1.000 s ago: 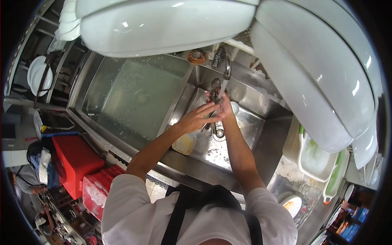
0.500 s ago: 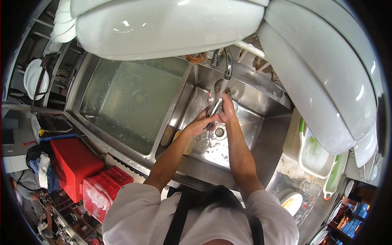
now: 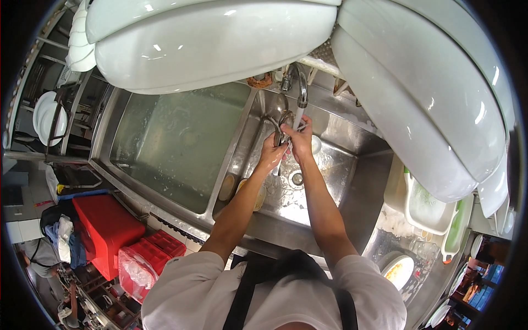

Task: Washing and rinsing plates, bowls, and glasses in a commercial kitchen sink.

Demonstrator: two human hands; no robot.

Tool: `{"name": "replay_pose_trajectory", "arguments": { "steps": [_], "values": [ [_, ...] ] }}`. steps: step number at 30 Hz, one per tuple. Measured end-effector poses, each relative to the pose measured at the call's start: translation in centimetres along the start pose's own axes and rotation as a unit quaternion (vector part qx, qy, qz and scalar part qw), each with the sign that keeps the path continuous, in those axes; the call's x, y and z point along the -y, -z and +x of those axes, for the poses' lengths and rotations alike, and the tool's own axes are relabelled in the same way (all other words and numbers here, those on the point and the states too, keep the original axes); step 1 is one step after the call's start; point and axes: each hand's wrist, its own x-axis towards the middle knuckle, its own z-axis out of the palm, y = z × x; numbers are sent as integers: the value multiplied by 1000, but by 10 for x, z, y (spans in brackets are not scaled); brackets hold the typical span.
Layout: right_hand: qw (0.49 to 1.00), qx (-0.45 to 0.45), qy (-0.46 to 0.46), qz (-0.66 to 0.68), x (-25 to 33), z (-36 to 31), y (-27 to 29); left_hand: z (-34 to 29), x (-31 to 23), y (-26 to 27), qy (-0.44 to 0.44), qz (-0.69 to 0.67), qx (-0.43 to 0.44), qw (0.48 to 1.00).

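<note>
- Both hands are up under the tap: my left hand is closed around the handles of some metal spoons, and my right hand is pinched onto them just beside it, fingers curled in.
- From here I count what looks like two or three spoons, bowls pointing away from the hands toward the tap; the view is small and glary, so I won't swear to the number.
- Water runs from the tap down onto the right hand and the spoons, so I judge the step in hand to be rinsing or rubbing them clean.
- Below the hands lies the steel sink, with its drain almost straight under the wrists.
- Near the left forearm a couple of yellowish dishes sit against the sink's wall.
- Well to the left of the hands is a bigger basin full of cloudy water.
- Next move, as I judge it: turn the spoons in the stream with a firm left grip, since wet metal slips easily.
- Above everything, white plates hang on a rack.
</note>
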Motion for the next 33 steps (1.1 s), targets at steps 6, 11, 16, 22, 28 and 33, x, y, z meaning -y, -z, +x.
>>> {"name": "replay_pose_trajectory", "arguments": {
  "steps": [6, 11, 16, 22, 28, 33],
  "values": [
    [1000, 3, -10, 4, -2, 0, -4, -11, 1, -5, -1, -59, -53, 997],
    [999, -33, 19, 0, -14, 5, -3, -13, 1, -5, 47, -102, -67, 991],
    [967, -76, 223, -92, -19, 6, -5, -11, 13, -12, 66, -148, -101, 982],
    [989, 53, -28, 136, -20, -9, 8, -5, 12, -9, 93, -170, -121, 974],
    [987, -138, 53, -58, -33, 8, 7, -20, 3, -15, 149, -115, -29, 982],
    [991, -70, -9, -113, -36, 1, 7, -17, 10, -21, 90, -91, -102, 987]
  ]
}}
